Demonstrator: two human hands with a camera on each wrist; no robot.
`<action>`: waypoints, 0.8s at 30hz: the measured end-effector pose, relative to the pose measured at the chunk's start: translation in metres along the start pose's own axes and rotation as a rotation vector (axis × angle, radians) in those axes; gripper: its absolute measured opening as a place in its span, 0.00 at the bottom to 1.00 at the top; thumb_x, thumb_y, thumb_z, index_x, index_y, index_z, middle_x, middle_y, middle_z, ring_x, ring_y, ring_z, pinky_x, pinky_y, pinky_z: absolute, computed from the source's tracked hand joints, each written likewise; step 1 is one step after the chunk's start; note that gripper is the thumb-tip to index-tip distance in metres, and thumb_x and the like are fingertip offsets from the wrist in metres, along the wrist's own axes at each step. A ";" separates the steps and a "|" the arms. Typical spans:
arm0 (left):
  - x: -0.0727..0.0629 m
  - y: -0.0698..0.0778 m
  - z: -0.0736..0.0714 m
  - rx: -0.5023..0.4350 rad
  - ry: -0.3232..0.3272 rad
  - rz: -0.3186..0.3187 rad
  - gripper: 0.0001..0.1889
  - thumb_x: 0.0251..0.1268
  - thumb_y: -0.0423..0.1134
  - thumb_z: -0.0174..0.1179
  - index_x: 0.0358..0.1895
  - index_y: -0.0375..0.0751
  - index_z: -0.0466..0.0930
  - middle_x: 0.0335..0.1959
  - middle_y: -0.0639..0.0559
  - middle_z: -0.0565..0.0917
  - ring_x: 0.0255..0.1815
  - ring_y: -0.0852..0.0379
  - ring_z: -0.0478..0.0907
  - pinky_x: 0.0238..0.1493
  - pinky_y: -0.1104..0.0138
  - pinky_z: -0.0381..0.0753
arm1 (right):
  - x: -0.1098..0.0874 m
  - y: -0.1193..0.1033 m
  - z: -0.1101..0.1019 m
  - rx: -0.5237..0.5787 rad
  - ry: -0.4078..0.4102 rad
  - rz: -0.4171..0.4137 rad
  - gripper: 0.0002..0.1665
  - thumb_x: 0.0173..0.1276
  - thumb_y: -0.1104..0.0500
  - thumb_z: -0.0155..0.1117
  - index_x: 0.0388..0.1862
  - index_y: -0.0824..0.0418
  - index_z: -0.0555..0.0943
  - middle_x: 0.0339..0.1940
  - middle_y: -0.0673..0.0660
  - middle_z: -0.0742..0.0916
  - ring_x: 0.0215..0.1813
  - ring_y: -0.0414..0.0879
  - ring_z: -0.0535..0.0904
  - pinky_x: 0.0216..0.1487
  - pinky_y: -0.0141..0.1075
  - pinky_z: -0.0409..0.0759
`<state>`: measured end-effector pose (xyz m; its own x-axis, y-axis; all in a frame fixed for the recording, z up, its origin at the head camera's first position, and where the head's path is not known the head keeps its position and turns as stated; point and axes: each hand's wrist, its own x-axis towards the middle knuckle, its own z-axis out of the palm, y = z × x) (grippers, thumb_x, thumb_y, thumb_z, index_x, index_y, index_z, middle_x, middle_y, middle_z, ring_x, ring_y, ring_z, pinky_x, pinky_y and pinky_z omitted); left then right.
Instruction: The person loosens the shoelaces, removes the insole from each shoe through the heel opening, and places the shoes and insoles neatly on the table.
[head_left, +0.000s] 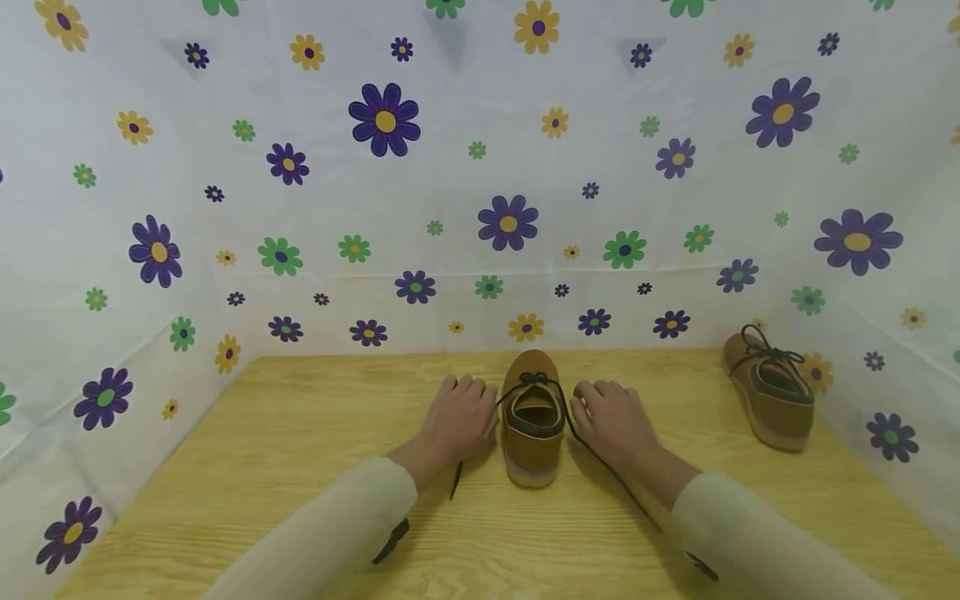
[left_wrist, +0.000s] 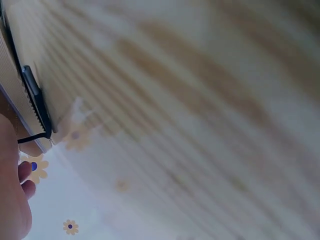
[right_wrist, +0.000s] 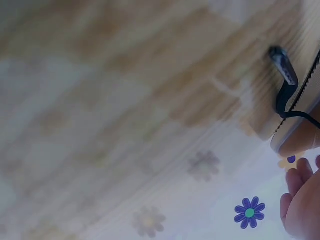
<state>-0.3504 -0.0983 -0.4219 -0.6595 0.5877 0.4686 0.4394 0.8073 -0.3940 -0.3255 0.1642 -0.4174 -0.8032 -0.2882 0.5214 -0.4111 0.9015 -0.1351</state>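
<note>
A brown lace-up shoe stands upright mid-table, toe toward the back wall. Dark shoelaces are crossed or knotted over its tongue, and one end trails down each side onto the table. Left of the shoe rests my left hand, fingers loosely bent. One lace runs behind this hand and its tip comes out below. On the other side lies my right hand, fingers loosely bent, close beside the right lace. The right wrist view shows fingertips apart from the lace. I see nothing gripped in either hand.
A second brown shoe, its laces tied in a bow, stands at the right rear of the wooden table. White flower-patterned cloth hangs behind and along both sides. Small dark objects show beside both sleeves.
</note>
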 end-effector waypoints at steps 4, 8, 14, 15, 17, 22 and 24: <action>0.005 0.002 0.000 -0.008 0.164 0.017 0.11 0.74 0.46 0.52 0.34 0.44 0.73 0.28 0.52 0.75 0.30 0.54 0.72 0.37 0.62 0.66 | 0.005 -0.003 0.004 0.061 0.108 -0.111 0.11 0.74 0.59 0.55 0.50 0.59 0.81 0.40 0.58 0.85 0.44 0.54 0.81 0.45 0.51 0.77; 0.011 0.006 -0.003 -0.017 0.178 0.034 0.09 0.75 0.45 0.50 0.41 0.45 0.75 0.33 0.53 0.77 0.33 0.55 0.74 0.38 0.62 0.68 | 0.012 -0.002 0.007 0.131 0.166 -0.201 0.18 0.73 0.62 0.59 0.60 0.61 0.79 0.42 0.61 0.82 0.42 0.53 0.79 0.44 0.48 0.79; 0.018 0.010 -0.003 -0.036 0.223 0.081 0.10 0.76 0.41 0.50 0.53 0.45 0.76 0.44 0.53 0.82 0.40 0.54 0.76 0.41 0.62 0.69 | 0.018 -0.001 0.010 0.190 0.197 -0.216 0.24 0.74 0.61 0.60 0.67 0.56 0.76 0.44 0.62 0.80 0.40 0.51 0.77 0.41 0.45 0.79; 0.020 0.010 -0.003 -0.042 0.237 0.085 0.12 0.76 0.41 0.49 0.54 0.44 0.77 0.46 0.53 0.82 0.41 0.54 0.77 0.42 0.62 0.70 | 0.018 -0.001 0.010 0.203 0.195 -0.223 0.23 0.74 0.61 0.59 0.67 0.55 0.76 0.44 0.62 0.80 0.40 0.51 0.77 0.41 0.45 0.79; 0.022 0.011 -0.002 -0.065 0.255 0.088 0.14 0.77 0.42 0.49 0.58 0.44 0.77 0.49 0.53 0.83 0.43 0.54 0.78 0.43 0.62 0.71 | 0.019 -0.002 0.011 0.223 0.187 -0.235 0.22 0.74 0.62 0.59 0.66 0.54 0.78 0.44 0.62 0.80 0.42 0.52 0.77 0.43 0.46 0.79; 0.027 0.015 -0.005 -0.074 0.244 0.082 0.19 0.78 0.44 0.50 0.65 0.43 0.76 0.56 0.52 0.82 0.49 0.53 0.79 0.49 0.59 0.73 | 0.022 -0.010 0.014 0.249 0.150 -0.248 0.21 0.75 0.63 0.57 0.64 0.58 0.78 0.46 0.63 0.80 0.47 0.55 0.77 0.49 0.49 0.79; 0.030 0.016 -0.006 -0.055 0.237 0.082 0.19 0.78 0.45 0.50 0.65 0.44 0.76 0.56 0.53 0.82 0.50 0.53 0.79 0.51 0.58 0.73 | 0.024 -0.012 0.015 0.248 0.150 -0.257 0.20 0.74 0.63 0.58 0.64 0.60 0.78 0.47 0.64 0.81 0.49 0.57 0.77 0.52 0.51 0.78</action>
<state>-0.3596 -0.0669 -0.4094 -0.4621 0.6422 0.6116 0.5225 0.7544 -0.3974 -0.3466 0.1414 -0.4155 -0.5961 -0.4270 0.6800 -0.6971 0.6955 -0.1743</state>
